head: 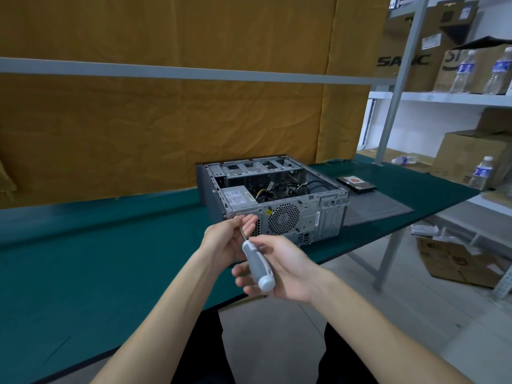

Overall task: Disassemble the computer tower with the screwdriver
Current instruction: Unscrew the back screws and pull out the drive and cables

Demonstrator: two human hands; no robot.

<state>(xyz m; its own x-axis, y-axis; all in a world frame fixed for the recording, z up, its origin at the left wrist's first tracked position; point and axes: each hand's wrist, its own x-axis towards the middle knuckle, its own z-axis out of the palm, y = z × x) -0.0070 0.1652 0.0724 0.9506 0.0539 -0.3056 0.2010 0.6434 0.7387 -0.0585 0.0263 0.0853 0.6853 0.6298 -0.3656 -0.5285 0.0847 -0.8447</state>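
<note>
The computer tower [279, 189] lies on its side on the green table [97, 259], its side panel off and its inside open upward, with cables and the power supply [238, 199] showing. Its rear face points toward me. My right hand [279, 268] holds the grey-and-white screwdriver [257, 263] by the handle, the shaft pointing up-left toward the tower's rear top-left corner. My left hand [228, 239] pinches the shaft near its tip, right in front of that corner. The tip itself is hidden by my fingers.
The dark side panel [376, 210] lies flat to the right of the tower, with a hard drive [356, 184] behind it. A yellow cloth hangs behind the table. Shelves on the right hold cardboard boxes and water bottles [482, 173]. An open box [454, 259] sits on the floor.
</note>
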